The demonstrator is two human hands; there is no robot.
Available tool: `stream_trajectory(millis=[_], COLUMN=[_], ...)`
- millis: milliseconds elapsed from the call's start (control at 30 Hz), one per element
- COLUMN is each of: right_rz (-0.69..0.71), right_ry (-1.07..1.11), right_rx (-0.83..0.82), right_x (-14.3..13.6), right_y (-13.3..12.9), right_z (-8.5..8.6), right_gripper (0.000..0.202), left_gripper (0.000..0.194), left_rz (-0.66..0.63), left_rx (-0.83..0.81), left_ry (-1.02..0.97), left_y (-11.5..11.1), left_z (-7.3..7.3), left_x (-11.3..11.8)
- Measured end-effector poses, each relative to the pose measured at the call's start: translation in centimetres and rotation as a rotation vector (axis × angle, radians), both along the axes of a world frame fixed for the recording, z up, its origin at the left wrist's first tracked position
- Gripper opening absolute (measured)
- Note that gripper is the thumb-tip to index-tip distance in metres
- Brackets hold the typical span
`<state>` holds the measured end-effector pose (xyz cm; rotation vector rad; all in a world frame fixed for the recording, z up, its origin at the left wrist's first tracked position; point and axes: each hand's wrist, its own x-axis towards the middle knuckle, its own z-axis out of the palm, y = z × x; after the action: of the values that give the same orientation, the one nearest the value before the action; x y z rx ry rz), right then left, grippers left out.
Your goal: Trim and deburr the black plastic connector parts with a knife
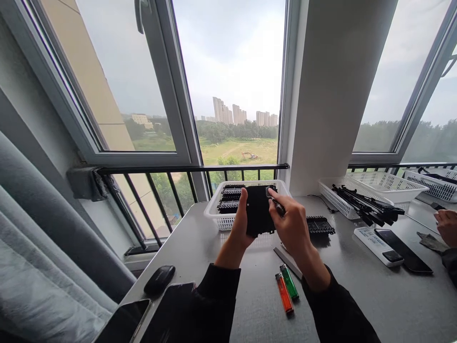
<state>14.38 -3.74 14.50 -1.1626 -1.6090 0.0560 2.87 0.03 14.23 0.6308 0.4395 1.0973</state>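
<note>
My left hand (240,221) grips a flat black plastic panel (259,212) by its left side, thumb along the edge, holding it up over the table. At the panel's upper right, my right hand (289,216) is closed round a small dark tool (279,207) whose rounded grey end touches the panel's face. Behind the panel stands a white basket (223,221) with black ribbed parts (228,205) in it. Another black ribbed part (320,226) lies on the table to the right of my right hand.
Orange (284,294) and green (289,282) lighters lie near my right forearm, beside a grey strip (285,261). Phones (403,250) and a black case (159,280) rest on the table (250,295). Right: baskets (342,202), black strips (367,202), another person's hand (446,226).
</note>
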Motion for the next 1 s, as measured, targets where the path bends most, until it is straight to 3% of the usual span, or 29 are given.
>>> stream_trajectory(millis=[133,267,367,467,567,1000], right_rz=[0.016,0.137,0.169,0.134,0.172,0.323], right_ry=[-0.062,-0.036,0.12,0.297,0.345,-0.002], right_rx=[-0.058,-0.169,-0.199,-0.124,-0.098,-0.27], right_x=[-0.3,-0.4,-0.4,-0.4,-0.6,-1.1], right_y=[0.0,-0.7,-1.1,-1.0,-0.7,-2.4], right_z=[-0.2,0.2,0.7,0.9,0.8,0.8], right_gripper=[0.043,0.035,0.03,0.034,0.036,0.044], left_gripper=[0.057,0.064,0.064,0.063,0.062,0.063], left_rz=[0.003,0.039,0.046,-0.014,-0.072,0.086], left_rx=[0.015,0.053,0.043,0.019,0.028,0.121], left_ry=[-0.001,-0.035,-0.023,0.001,-0.001,-0.119], left_y=[-0.1,0.3,0.3,-0.1,-0.5,0.0], left_z=[-0.1,0.0,0.0,-0.4,-0.7,0.7], left_x=[0.6,0.3,0.1,0.5,1.1,0.1])
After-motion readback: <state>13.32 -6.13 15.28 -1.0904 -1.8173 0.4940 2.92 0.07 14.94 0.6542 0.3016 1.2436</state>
